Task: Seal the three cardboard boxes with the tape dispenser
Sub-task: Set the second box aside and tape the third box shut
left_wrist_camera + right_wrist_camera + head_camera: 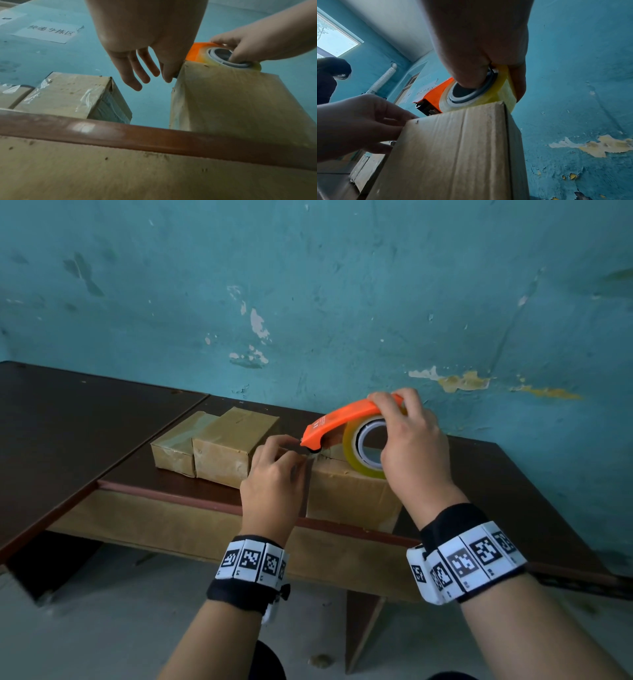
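Dispenser on the near box: my right hand [407, 446] grips the orange tape dispenser [346, 419] atop the cardboard box [349, 491] at the tabletop [68, 419] edge.
My left hand [274, 474], fingers loosely spread, touches the box's top left edge just beside the dispenser's nose; two taped boxes [212, 443] sit farther left.

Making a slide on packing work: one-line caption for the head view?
Right hand runs an orange tape dispenser over the nearest box; left hand steadies its edge.
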### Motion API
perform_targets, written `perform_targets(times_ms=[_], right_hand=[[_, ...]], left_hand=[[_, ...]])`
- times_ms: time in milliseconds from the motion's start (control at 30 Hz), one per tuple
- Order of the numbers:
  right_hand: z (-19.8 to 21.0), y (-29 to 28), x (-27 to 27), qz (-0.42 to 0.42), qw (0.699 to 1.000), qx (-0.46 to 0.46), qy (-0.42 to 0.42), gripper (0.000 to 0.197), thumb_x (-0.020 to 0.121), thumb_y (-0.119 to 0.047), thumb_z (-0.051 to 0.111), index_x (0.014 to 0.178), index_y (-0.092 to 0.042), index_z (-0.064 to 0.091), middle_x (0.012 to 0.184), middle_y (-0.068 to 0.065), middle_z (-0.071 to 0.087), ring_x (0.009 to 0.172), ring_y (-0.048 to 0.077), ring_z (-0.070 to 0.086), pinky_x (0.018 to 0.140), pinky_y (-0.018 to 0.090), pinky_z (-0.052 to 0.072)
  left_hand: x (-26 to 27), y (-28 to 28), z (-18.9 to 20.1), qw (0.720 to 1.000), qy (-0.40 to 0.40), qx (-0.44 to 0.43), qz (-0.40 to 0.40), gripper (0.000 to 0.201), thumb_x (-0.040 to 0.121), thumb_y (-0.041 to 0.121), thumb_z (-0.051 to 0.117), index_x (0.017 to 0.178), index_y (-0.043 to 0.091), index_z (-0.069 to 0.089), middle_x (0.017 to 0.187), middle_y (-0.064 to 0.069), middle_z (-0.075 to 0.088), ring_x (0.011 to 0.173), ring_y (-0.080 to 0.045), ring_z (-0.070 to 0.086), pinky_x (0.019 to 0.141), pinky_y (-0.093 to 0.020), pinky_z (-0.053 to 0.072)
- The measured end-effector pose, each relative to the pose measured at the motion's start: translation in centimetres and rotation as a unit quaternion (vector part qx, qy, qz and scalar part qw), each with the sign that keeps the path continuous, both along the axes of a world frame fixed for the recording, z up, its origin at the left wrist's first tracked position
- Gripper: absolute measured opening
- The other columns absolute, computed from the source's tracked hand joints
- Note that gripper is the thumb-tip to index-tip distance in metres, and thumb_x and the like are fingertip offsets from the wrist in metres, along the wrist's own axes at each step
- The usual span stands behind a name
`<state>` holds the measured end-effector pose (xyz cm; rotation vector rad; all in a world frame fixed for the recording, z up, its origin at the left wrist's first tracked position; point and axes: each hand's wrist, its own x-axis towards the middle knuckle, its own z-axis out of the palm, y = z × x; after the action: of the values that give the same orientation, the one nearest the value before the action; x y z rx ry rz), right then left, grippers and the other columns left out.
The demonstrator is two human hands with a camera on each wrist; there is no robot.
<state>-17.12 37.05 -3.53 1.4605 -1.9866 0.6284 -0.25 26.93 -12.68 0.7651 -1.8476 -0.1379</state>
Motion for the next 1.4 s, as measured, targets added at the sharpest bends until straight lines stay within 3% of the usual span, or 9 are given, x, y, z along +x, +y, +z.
perform_targets(times_ms=[133, 267, 467, 667, 833, 967, 1100, 1233, 1400], right_hand=[[0.0, -0.1, 0.2, -0.004, 1.000, 0.007, 0.004, 0.060, 0.085, 0.011, 0.052, 0.136, -0.021, 0.053, 0.129, 0.012, 0.050, 0.093, 0.034, 0.056, 0.064, 0.041, 0.053], [0.1, -0.1, 0.3, -0.006, 1.000, 0.012, 0.008, 0.058, 0.087, 0.008, 0.053, 0.136, -0.022, 0.052, 0.130, 0.012, 0.049, 0.093, 0.033, 0.055, 0.065, 0.043, 0.054], [0.1, 0.1, 0.5, -0.010, 1.000, 0.014, -0.001, 0.060, 0.084, 0.010, 0.051, 0.135, -0.024, 0.051, 0.130, 0.011, 0.047, 0.094, 0.033, 0.054, 0.062, 0.042, 0.054], [0.2, 0.0, 0.5, -0.013, 1.000, 0.015, -0.004, 0.061, 0.084, 0.009, 0.053, 0.136, -0.024, 0.050, 0.131, 0.010, 0.046, 0.095, 0.033, 0.054, 0.063, 0.043, 0.055], [0.0, -0.3, 0.5, -0.016, 1.000, 0.013, -0.011, 0.063, 0.082, 0.010, 0.055, 0.135, -0.024, 0.050, 0.131, 0.010, 0.047, 0.095, 0.033, 0.055, 0.062, 0.041, 0.055], [0.1, -0.2, 0.3, -0.009, 1.000, 0.006, -0.009, 0.065, 0.082, 0.012, 0.057, 0.135, -0.024, 0.051, 0.130, 0.010, 0.048, 0.096, 0.033, 0.055, 0.063, 0.043, 0.056], [0.1, -0.2, 0.3, -0.007, 1.000, 0.004, -0.014, 0.065, 0.080, 0.012, 0.058, 0.135, -0.024, 0.052, 0.130, 0.010, 0.048, 0.096, 0.033, 0.056, 0.064, 0.045, 0.057], [0.0, -0.1, 0.4, -0.009, 1.000, 0.003, -0.014, 0.064, 0.081, 0.010, 0.059, 0.134, -0.024, 0.052, 0.130, 0.009, 0.047, 0.097, 0.032, 0.056, 0.065, 0.043, 0.057], [-0.1, -0.1, 0.2, -0.015, 1.000, 0.001, -0.015, 0.063, 0.081, 0.009, 0.057, 0.134, -0.025, 0.051, 0.128, 0.009, 0.047, 0.093, 0.032, 0.056, 0.062, 0.042, 0.055]], left_hand=[[-0.5, 0.1, -0.6, 0.999, -0.029, -0.008, -0.013, 0.009, 0.091, 0.007, 0.066, 0.090, 0.005, 0.075, 0.111, 0.000, 0.067, 0.100, -0.023, 0.062, 0.048, -0.037, 0.052], [-0.9, -0.2, -1.1, 0.998, 0.001, -0.005, -0.066, 0.019, 0.087, -0.008, 0.064, 0.099, -0.001, 0.076, 0.104, -0.008, 0.071, 0.097, -0.025, 0.065, 0.073, -0.040, 0.058], [-1.0, -0.2, -1.2, 0.995, 0.046, -0.002, -0.085, 0.014, 0.086, -0.013, 0.067, 0.094, -0.004, 0.074, 0.107, -0.008, 0.068, 0.097, -0.023, 0.065, 0.084, -0.032, 0.055], [-0.6, -0.9, -1.3, 0.988, 0.083, 0.015, -0.129, 0.012, 0.083, -0.013, 0.074, 0.088, -0.003, 0.078, 0.102, -0.007, 0.073, 0.093, -0.001, 0.063, 0.086, -0.006, 0.048], [0.4, -0.1, -2.0, 0.965, 0.101, 0.122, -0.210, 0.029, 0.089, -0.010, 0.068, 0.108, 0.008, 0.080, 0.118, 0.006, 0.074, 0.111, -0.001, 0.069, 0.093, -0.019, 0.055], [0.6, 1.7, -2.2, 0.909, 0.211, 0.230, -0.277, 0.021, 0.096, 0.009, 0.060, 0.115, 0.009, 0.071, 0.120, 0.003, 0.075, 0.115, -0.014, 0.069, 0.096, -0.030, 0.056], [-0.3, 1.5, -1.0, 0.846, 0.266, 0.346, -0.304, 0.053, 0.088, 0.030, 0.073, 0.136, 0.018, 0.053, 0.115, -0.001, 0.073, 0.115, -0.015, 0.067, 0.098, -0.031, 0.053], [-1.2, 1.4, -0.3, 0.878, 0.140, 0.325, -0.321, 0.052, 0.090, 0.038, 0.077, 0.138, 0.026, 0.062, 0.134, 0.003, 0.064, 0.127, -0.016, 0.060, 0.112, -0.049, 0.046], [-1.4, 3.0, 0.3, 0.874, 0.183, 0.294, -0.341, 0.044, 0.094, 0.011, 0.073, 0.137, 0.019, 0.064, 0.125, 0.010, 0.074, 0.124, -0.008, 0.064, 0.107, -0.028, 0.050]])
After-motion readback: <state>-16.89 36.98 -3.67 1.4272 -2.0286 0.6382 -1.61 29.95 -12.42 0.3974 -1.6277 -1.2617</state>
